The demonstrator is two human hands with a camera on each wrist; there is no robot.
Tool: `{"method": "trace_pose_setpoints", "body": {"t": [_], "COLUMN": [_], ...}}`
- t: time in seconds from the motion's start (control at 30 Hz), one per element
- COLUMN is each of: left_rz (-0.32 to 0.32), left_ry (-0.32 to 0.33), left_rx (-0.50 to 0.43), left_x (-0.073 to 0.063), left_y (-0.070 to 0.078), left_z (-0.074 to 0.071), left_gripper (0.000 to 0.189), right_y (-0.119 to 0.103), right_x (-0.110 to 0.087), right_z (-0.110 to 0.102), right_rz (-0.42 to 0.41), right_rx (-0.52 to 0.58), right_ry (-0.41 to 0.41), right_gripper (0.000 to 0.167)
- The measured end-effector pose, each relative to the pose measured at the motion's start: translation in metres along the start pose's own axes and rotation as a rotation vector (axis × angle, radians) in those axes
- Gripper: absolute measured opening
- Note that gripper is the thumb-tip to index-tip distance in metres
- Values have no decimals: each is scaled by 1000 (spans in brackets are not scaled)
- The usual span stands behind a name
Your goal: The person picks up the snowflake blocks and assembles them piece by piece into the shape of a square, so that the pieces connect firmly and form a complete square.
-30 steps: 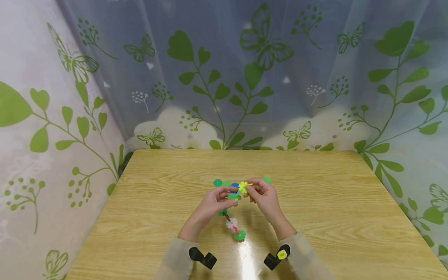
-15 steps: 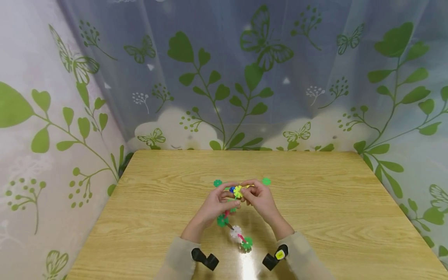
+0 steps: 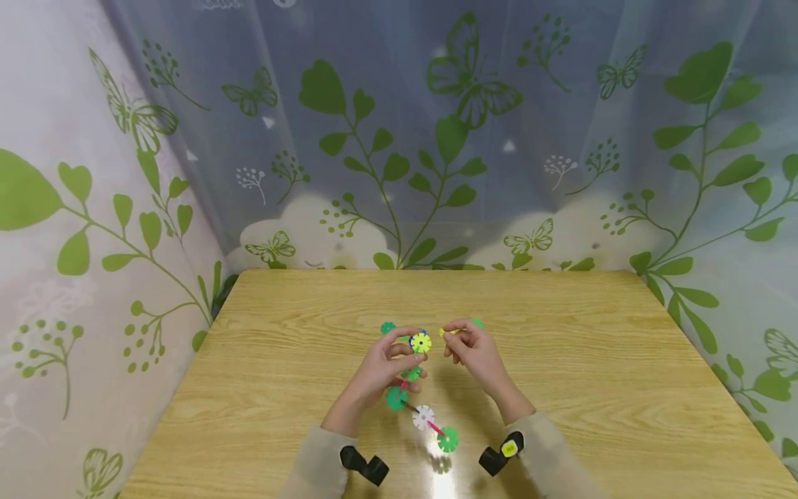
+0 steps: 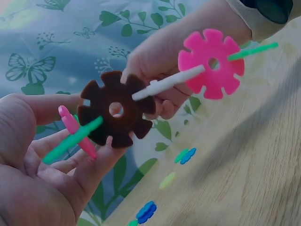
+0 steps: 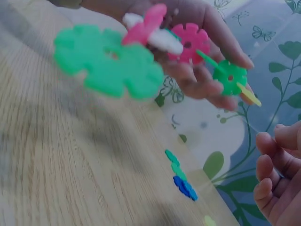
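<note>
My left hand (image 3: pixel 380 364) holds a chain of notched plastic flower discs, slotted edge to edge, fingers and thumb curled round its upper end. There a yellow disc (image 3: pixel 420 342) shows face-on in the head view, beyond a green disc (image 5: pixel 230 77). The chain hangs toward me past a white disc (image 3: pixel 423 417) to a green end disc (image 3: pixel 447 439), above the tabletop. In the left wrist view a brown disc (image 4: pixel 94 110) and a pink disc (image 4: pixel 190 66) show. My right hand (image 3: pixel 469 346) is apart from the chain, fingers loosely bent, with nothing seen between them in the right wrist view.
Behind the hands, loose discs lie on the wooden table (image 3: pixel 280 360): a dark green disc (image 3: pixel 388 327), blue discs (image 5: pixel 186 188), a yellow disc (image 4: pixel 167 180) and a light green disc (image 3: pixel 477 323). A leaf-printed curtain (image 3: pixel 399 138) borders the table's back and sides.
My right hand has let go of the yellow disc at the chain's end and moved right. The chain's lower end has swung right and toward me, off the table.
</note>
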State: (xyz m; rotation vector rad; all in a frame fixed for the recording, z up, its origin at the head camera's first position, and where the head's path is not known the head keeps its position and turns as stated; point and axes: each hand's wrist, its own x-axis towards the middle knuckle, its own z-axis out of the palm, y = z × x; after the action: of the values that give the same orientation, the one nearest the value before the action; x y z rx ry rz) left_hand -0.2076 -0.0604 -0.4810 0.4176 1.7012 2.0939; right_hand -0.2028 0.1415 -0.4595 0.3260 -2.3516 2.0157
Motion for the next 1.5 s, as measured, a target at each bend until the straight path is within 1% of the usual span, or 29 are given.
{"method": "trace_pose_setpoints", "body": {"t": [0.13,0.23,0.4,0.53,0.67,0.83,0.97,1.17,1.4,1.5], "left_rz": [13,16,18,21,18,13,12,11,22,21], "left_ry": [-9,-9,-11,-11,-1,8,10,14,13,18], "left_rx": [-5,-14,-40,-54,-65,-81,-93,-92,-96,-103], "left_x": [0,-1,-1,-1,-2,-2,-2,-2,-3,-3], "left_y": [0,0,-1,-1,-2,-1,-1,-2,-3,-4], "left_z": [0,0,0,0,1,1,1,1,0,0], "left_gripper": [51,51,53,54,52,49,49,49,49,49], "right_y": [9,25,49,61,68,74,80,89,91,90], "right_x": [3,8,16,20,21,22,25,29,33,34], "right_z": [-9,-18,-31,-40,-45,-47,-46,-46,-42,-38], "right_rz": [13,17,34,36,47,69,98,108,146,165], "right_rx": [-29,-56,-135,-182,-280,-428,-477,-550,-665,-723], "right_ry": [19,34,90,110,129,169,175,156,152,148], "right_gripper": [13,15,19,19,19,19,18,22,32,32]}}
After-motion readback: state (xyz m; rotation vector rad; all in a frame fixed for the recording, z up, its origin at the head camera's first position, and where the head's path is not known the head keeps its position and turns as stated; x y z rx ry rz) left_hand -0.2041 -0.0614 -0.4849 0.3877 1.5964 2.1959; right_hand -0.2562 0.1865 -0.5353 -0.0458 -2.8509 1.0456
